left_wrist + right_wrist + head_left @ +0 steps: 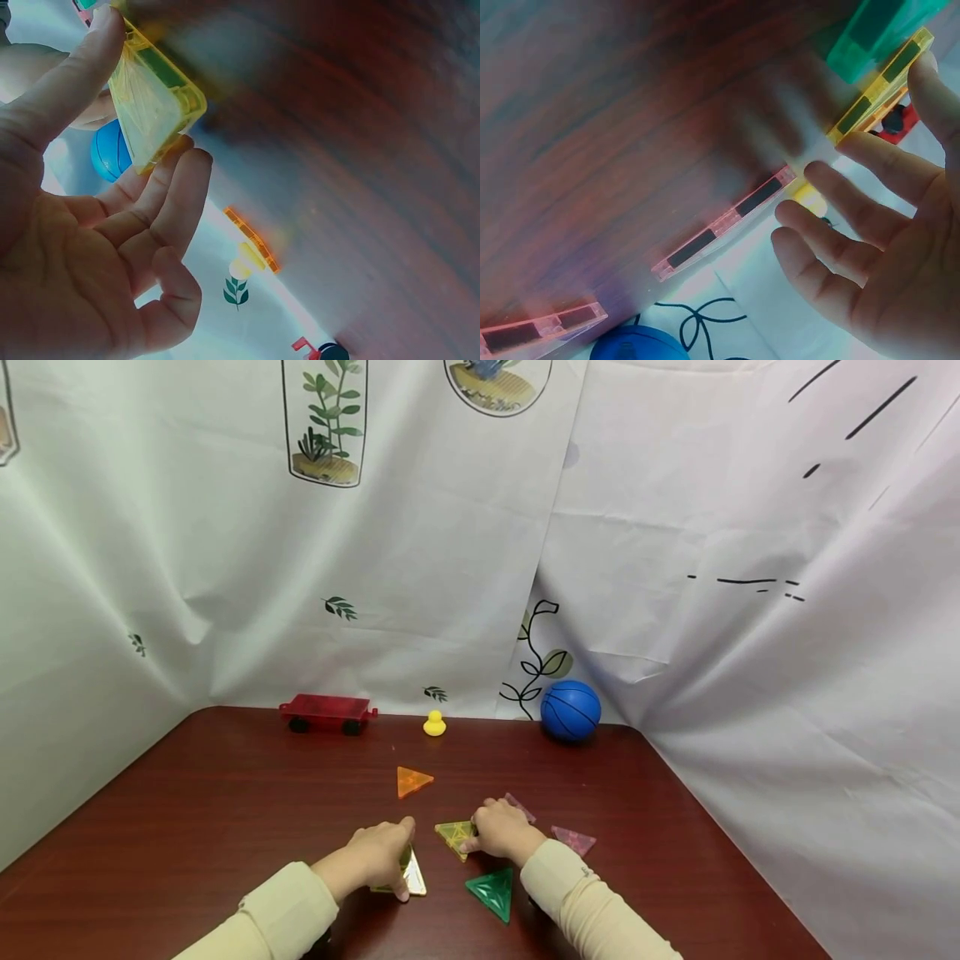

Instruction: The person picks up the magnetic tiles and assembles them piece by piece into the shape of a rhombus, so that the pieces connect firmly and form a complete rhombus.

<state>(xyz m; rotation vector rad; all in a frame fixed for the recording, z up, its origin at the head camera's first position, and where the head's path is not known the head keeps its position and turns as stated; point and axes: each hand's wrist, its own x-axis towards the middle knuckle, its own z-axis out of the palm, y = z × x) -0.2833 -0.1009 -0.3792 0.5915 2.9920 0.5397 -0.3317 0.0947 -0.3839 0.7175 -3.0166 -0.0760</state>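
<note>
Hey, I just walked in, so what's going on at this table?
A person is handling triangular tiles with both hands. The left hand holds a yellow tile between thumb and fingers, while the right hand pinches a second yellow triangle. A green triangle lies between the forearms, an orange one lies farther back, and two pink ones lie by the right hand, one partly hidden behind it.

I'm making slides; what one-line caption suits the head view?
Left hand gripping one yellow tile, right hand another, with a red wagon, yellow duck and blue ball behind.
</note>
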